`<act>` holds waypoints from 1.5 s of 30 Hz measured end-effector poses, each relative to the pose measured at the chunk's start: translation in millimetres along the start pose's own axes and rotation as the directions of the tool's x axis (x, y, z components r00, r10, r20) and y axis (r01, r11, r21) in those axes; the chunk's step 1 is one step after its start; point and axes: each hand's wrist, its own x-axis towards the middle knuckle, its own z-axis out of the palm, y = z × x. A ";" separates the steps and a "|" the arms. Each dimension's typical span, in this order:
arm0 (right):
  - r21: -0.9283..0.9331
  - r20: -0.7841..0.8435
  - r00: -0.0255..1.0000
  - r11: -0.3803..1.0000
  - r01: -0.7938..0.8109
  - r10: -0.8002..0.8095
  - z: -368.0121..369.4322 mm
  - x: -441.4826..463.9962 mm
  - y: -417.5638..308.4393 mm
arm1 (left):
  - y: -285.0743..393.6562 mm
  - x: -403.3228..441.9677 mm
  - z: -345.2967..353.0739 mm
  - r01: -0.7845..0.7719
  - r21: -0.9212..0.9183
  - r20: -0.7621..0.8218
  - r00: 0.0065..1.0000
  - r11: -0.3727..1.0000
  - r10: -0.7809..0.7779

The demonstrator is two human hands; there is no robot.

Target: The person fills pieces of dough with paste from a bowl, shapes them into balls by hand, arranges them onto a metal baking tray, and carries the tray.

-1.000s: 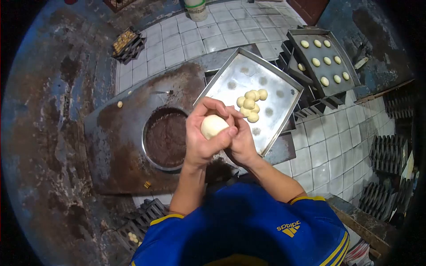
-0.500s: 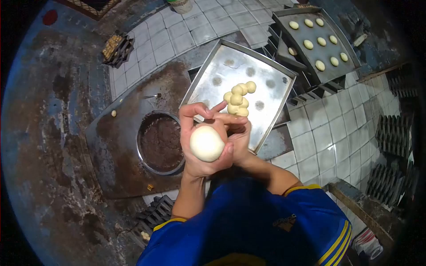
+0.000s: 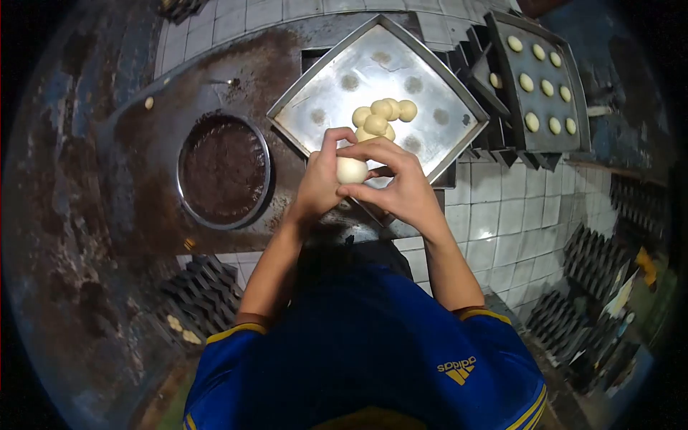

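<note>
A smooth, pale dough ball (image 3: pixel 352 170) sits between my two hands, over the near edge of a metal baking tray (image 3: pixel 315 86). My left hand (image 3: pixel 322 179) is curled around its left side. From the right, my right hand (image 3: pixel 398 179) holds the ball with thumb below and fingers arched over the top. Just beyond my fingers, a cluster of several dough balls (image 3: pixel 375 125) lies in the tray, some stacked on others. My hands partly hide the nearest ones. A round metal pan (image 3: pixel 266 179) with a dark brown filling (image 3: pixel 218 172) stands to the left.
At the upper right, a second tray (image 3: pixel 537 143) holds several spaced dough pieces (image 3: pixel 547 87). Black slatted metal racks (image 3: pixel 598 258) stand on the right, with another rack (image 3: pixel 201 287) at lower left. A small dough bit (image 3: pixel 149 102) lies on the dark worktop (image 3: pixel 136 186).
My right hand has come from behind the left to grip the ball from the right. The ball is now smaller in view, nearer the tray's dough cluster. The camera view has shifted.
</note>
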 end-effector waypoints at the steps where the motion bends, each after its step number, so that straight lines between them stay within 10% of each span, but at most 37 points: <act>1: -0.038 -0.008 1.000 0.999 0.014 -0.014 7.5 6.7 11.1 | -13.5 1.5 -1.7 -0.020 0.019 0.002 1.000 1.000 0.020; 5: 0.091 0.088 0.987 0.986 -0.139 0.131 30.2 59.5 58.6 | -42.5 6.8 -32.8 0.156 0.235 -0.041 0.988 0.959 -0.150; 10: -0.200 0.055 0.998 0.979 0.025 -0.015 77.1 163.2 189.3 | -72.6 -29.4 -83.4 0.317 0.184 -0.148 0.945 0.930 -0.293; 14: -0.659 0.321 0.946 0.726 0.196 0.036 123.2 190.7 228.4 | -115.6 -112.5 -93.4 0.113 0.474 -0.277 0.961 0.873 0.026; 16: -0.886 0.360 0.919 0.250 0.391 -0.162 146.6 182.8 242.0 | -107.1 -150.2 -92.7 0.258 0.526 -0.329 0.940 0.810 -0.086; 20: -0.769 0.347 0.936 0.555 0.319 -0.057 150.5 189.9 250.4 | -93.0 -178.1 -78.9 0.678 0.102 -0.405 0.696 0.728 -0.593; 24: -0.227 0.234 0.969 0.965 0.132 -0.078 57.1 207.7 220.0 | -88.6 -170.3 -71.4 0.535 -0.002 -0.401 0.774 0.845 -0.490; 26: -0.468 0.121 0.976 0.857 0.217 -0.181 -5.1 200.2 218.4 | -89.5 -166.7 -70.8 0.549 -0.001 -0.381 0.773 0.836 -0.508; 30: -0.749 0.202 0.920 0.659 -0.075 0.335 -99.3 161.6 225.6 | -91.7 -150.6 -64.4 0.474 0.051 -0.338 0.837 0.879 -0.431; 34: -0.724 0.261 0.965 0.665 0.182 0.021 -108.4 122.8 253.0 | -88.5 -101.0 -43.7 0.270 0.262 -0.154 0.960 0.927 -0.236; 38: -0.817 0.027 0.994 0.576 -0.037 0.102 -89.8 110.8 270.1 | -88.4 -23.8 18.2 0.075 0.213 0.095 0.991 0.974 -0.098; 42: -0.805 0.123 0.990 0.591 0.056 0.073 -103.8 110.2 279.3 | -107.1 57.8 88.5 -0.198 0.403 0.198 0.972 0.894 0.126; 45: -0.634 0.182 0.911 0.752 -0.179 0.370 -121.6 92.5 243.0 | -162.3 100.4 123.7 -0.193 0.578 0.265 0.963 0.793 0.041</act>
